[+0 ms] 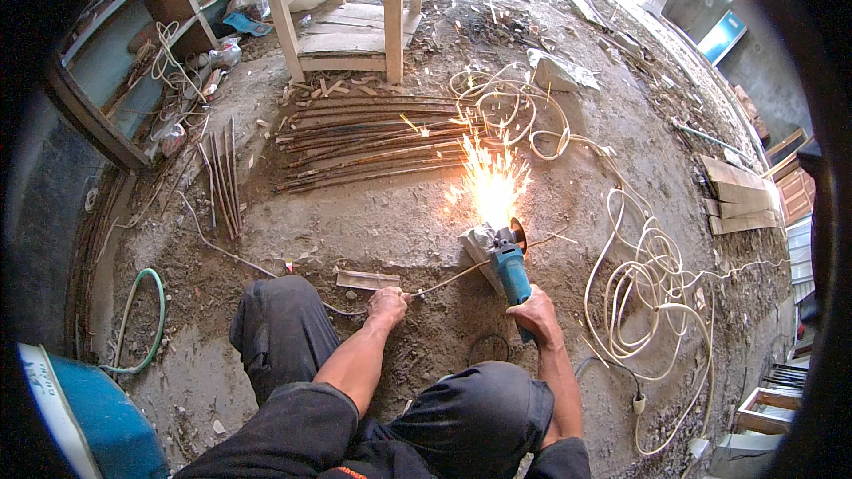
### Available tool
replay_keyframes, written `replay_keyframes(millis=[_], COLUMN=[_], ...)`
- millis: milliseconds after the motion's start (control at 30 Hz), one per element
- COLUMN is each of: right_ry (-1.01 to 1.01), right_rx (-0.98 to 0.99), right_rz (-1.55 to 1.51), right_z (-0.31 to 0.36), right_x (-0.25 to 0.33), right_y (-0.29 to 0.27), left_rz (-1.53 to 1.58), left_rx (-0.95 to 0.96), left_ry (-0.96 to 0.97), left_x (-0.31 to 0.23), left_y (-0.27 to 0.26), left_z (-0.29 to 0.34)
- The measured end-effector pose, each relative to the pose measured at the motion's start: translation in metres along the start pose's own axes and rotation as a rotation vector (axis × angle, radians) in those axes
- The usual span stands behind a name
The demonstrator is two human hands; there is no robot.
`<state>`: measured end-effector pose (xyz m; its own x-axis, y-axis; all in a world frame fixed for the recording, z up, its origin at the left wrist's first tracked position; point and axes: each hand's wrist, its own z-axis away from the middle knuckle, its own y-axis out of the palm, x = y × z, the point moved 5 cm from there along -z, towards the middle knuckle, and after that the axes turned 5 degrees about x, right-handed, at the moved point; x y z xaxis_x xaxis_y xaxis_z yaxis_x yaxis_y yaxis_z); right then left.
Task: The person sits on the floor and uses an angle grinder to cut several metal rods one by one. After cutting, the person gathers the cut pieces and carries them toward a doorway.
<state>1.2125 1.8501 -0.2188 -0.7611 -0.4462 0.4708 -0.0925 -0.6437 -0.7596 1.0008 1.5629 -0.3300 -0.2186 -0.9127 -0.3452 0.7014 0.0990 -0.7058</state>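
Observation:
My right hand [536, 316] is wrapped round the body of a teal angle grinder [510, 273]. Its disc [518, 235] runs against a thin metal rod [457, 278], and a bright fan of sparks [494, 182] flies away from me. The rod crosses a pale stone block [480, 247] beside the grinder's head. Left of the block, my left hand [388, 304] is closed on the rod, close to the ground. A short metal channel piece [367, 280] lies just beyond that hand. The exact cut point is hidden by the grinder.
Several rusty rods [373, 144] lie in a bundle ahead, with a few more [222, 179] to their left. Loops of pale cable [652, 288] spread over the ground at right. A wooden stand [346, 35] is beyond the bundle; a blue tub [98, 417] sits near left.

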Motion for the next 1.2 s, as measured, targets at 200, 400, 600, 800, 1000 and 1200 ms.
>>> replay_keyframes(millis=[200,400,600,800,1000,1200], right_ry=[-0.015,-0.002,0.003,0.009,-0.032,-0.037], right_rx=[-0.013,0.007,0.005,0.013,-0.003,-0.075], right_rz=[-0.015,-0.038,-0.020,-0.005,0.018,-0.004], right_z=[0.002,0.001,-0.001,-0.004,-0.010,-0.010], right_x=[0.003,0.000,-0.002,-0.005,-0.011,-0.017], right_y=[0.000,0.002,0.003,0.005,0.010,0.017], left_rz=[0.014,0.014,0.006,-0.008,0.030,0.013], left_rx=[-0.019,-0.038,-0.030,-0.036,-0.025,-0.043], left_ry=[0.016,0.012,0.004,0.008,0.009,0.013], left_x=[0.004,0.003,0.001,-0.002,0.001,0.003], left_y=[0.004,0.004,0.001,-0.002,0.002,0.004], left_z=[-0.005,-0.003,-0.001,0.004,0.000,-0.003])
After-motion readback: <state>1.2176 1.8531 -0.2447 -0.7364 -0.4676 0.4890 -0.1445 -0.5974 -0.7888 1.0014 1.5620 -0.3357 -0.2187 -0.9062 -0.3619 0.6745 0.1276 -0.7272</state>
